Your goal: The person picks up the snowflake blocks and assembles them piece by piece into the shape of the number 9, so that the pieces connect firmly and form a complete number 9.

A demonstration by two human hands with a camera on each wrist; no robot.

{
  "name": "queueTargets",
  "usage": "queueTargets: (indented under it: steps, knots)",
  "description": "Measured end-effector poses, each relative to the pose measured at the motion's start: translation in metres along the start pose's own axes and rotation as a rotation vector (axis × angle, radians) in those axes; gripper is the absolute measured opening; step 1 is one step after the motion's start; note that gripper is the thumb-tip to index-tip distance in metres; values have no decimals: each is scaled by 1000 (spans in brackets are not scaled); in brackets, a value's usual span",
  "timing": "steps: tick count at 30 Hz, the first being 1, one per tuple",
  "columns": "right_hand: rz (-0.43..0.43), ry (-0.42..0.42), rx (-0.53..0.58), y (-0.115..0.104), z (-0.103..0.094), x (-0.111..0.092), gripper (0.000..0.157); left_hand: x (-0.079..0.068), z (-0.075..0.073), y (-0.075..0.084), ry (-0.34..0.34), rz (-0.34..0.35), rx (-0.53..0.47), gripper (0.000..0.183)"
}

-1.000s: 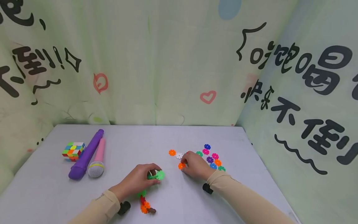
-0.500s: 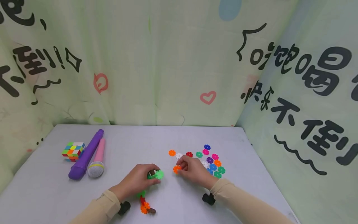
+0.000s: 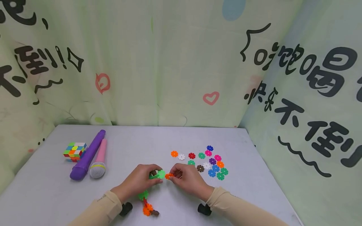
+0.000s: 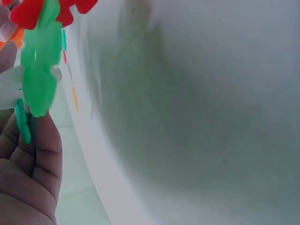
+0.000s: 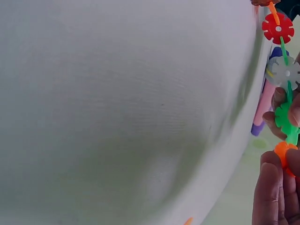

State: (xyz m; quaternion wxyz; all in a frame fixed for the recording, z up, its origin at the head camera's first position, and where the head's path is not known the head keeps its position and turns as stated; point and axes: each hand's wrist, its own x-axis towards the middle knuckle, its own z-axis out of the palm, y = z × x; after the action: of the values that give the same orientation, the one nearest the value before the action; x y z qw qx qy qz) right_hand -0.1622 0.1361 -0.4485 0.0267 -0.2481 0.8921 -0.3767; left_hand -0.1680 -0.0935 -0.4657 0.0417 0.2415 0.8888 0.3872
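My left hand (image 3: 138,180) holds a chain of interlocking snowflake discs. Its upper end is a light green disc (image 3: 161,174); below the hand hang a green disc (image 3: 143,195), an orange disc (image 3: 147,209) and a brown disc (image 3: 155,213). The right wrist view also shows a white disc (image 5: 284,73) and a red disc (image 5: 278,29) in the chain. Between thumb and fingers, my right hand (image 3: 189,180) pinches a loose-coloured orange snowflake disc (image 5: 284,152), edge towards the chain's green end. They appear to meet, but whether they are slotted together I cannot tell.
Several loose snowflake discs (image 3: 220,176) lie spread on the white table (image 3: 135,141) beyond the right hand. At the left are a puzzle cube (image 3: 74,152), a long purple object (image 3: 88,155) and a pink toy microphone (image 3: 99,163). Printed curtains (image 3: 175,62) surround the table.
My right hand has picked the orange disc up from among the loose ones and brought it left to the chain's green end. The left hand has stayed nearly still.
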Motion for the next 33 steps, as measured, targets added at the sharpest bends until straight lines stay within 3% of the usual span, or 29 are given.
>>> queueTargets:
  steps: [11, 21, 33]
  knots:
    - [-144, 71, -135, 0, 5, -1, 12, 0, 0, 6, 6, -6, 10, 32]
    - [-135, 119, -30, 2, 6, -1, 16, 1, -1, 6, 8, -19, -7, 44]
    - [-160, 113, -12, 3, 10, 0, 13, 3, 2, 7, -29, 35, 17, 34]
